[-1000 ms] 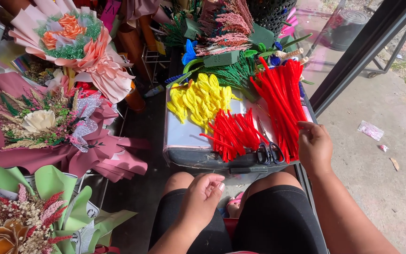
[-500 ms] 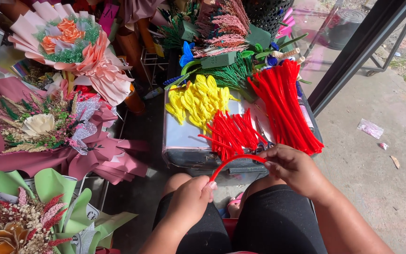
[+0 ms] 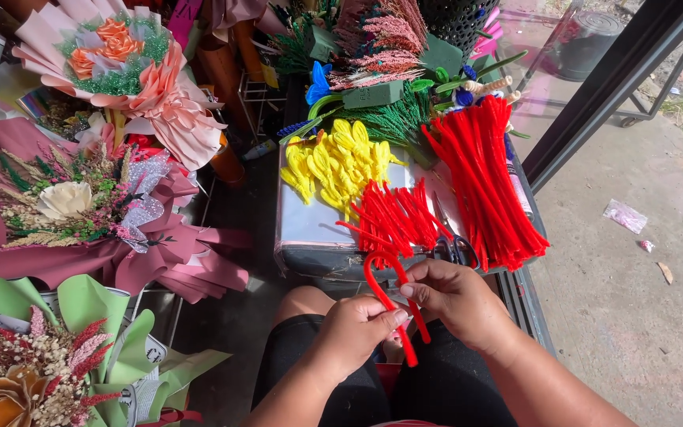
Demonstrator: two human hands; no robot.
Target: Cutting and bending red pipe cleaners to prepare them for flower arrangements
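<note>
Both hands, left hand (image 3: pixel 355 328) & right hand (image 3: pixel 454 303), pinched on one bent red pipe cleaner (image 3: pixel 385 294) over the lap, near the tabletop (image 3: pixel 310 225) front edge; looks barely started imo, red pile (image 3: pixel 395 215) untouched.

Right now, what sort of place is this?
Likely a craft-flower stall or small workshop by a pavement. Wrapped bouquets stand at one side, piles of red pipe cleaners and yellow petal shapes lie on a tray, and both hands bend one red pipe cleaner.
</note>
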